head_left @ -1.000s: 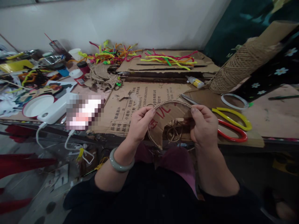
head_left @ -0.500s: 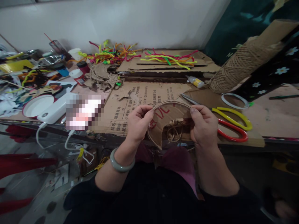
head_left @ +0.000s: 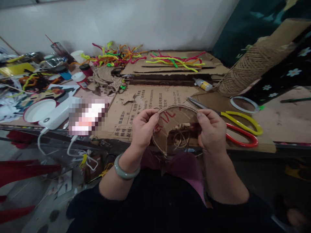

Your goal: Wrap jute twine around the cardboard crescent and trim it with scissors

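Note:
A crescent-shaped piece of cardboard [head_left: 178,118] with red writing is held up between my hands, over the table's front edge. Twine [head_left: 178,105] runs along its curved outer rim. My left hand [head_left: 145,127] pinches the left side of the crescent, thumb on the rim. The right side is pinched by my right hand [head_left: 211,129], whose fingers hide that tip. Behind and below the crescent hangs a loose tangle of twine [head_left: 181,139]. Right of my right hand lie scissors [head_left: 243,124] with one yellow and one red handle, blades pointing away to the left.
A large cone of twine [head_left: 255,64] leans at the right, near a small glue bottle [head_left: 203,84] and a white ring [head_left: 244,105]. Colourful pipe cleaners [head_left: 176,61] lie on cardboard at the back. A power bank [head_left: 60,111], a phone and paint jars [head_left: 79,79] occupy the left.
The crescent has tilted very slightly, its lower left tip shifting a little left and down. Both hands keep their pinch and have barely moved.

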A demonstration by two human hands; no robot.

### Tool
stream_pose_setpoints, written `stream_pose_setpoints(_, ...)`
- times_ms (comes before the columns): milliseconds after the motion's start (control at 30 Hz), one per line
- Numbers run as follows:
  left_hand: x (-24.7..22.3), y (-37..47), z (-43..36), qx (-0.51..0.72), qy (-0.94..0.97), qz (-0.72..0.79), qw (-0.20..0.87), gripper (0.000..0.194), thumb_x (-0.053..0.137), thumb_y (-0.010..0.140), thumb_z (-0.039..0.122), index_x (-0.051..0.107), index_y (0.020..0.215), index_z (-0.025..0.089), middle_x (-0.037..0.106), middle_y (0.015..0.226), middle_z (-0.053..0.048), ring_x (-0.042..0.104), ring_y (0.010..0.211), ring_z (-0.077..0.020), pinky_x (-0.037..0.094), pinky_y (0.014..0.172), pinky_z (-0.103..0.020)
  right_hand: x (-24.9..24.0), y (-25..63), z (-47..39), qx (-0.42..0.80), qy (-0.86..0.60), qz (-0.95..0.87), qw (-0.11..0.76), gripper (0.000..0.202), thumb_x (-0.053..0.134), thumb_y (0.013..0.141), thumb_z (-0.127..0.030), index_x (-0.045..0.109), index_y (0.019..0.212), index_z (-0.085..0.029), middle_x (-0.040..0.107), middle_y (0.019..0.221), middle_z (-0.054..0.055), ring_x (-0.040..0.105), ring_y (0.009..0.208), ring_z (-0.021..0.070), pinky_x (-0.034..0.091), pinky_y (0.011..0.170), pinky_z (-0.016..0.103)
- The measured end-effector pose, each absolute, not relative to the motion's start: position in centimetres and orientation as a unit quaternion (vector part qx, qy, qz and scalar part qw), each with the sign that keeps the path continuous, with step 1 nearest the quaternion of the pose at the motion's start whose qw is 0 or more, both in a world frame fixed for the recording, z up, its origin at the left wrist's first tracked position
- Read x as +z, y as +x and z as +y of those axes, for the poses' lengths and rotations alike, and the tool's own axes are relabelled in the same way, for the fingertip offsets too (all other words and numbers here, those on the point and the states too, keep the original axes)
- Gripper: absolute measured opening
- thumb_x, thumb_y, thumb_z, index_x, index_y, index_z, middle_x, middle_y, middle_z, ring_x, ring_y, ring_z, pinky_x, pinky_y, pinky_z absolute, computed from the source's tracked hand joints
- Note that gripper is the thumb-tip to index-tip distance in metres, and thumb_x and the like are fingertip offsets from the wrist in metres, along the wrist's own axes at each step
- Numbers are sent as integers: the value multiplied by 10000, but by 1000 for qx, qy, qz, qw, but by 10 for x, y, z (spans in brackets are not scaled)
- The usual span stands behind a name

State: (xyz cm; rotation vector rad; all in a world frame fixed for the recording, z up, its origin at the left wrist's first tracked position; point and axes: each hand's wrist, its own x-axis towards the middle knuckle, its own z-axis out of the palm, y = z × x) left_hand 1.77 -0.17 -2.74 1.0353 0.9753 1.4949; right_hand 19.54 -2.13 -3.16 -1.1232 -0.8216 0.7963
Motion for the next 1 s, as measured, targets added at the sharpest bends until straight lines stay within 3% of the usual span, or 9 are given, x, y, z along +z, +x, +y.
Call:
stream_pose_setpoints(200,-30,17,-1,625,437,388,517,220,760,735,382,712,828,189,680,736,-1,581,626,-82,498,590,-190,-27,194,-20,343,-500,-340,719,160,724,658,-323,625,719,-213,529,524,-83,506,379,78,494,378,225)
stream_pose_setpoints(667,-27,18,-2,630,419,409,510,132,749,711,291,683,757,185,643,658,19,548,554,-65,473,537,-178,-24,192,-20,369,-502,-343,703,189,726,624,-344,602,714,-234,523,552,-76,478,397,78,471,369,231)
stream_pose_setpoints(1000,-31,16,-1,628,443,392,506,203,744,745,374,684,824,197,675,746,0,599,647,-97,505,643,-218,-28,196,-18,347,-505,-317,724,154,683,670,-327,592,763,-246,490,545,-74,443,385,83,410,356,231)
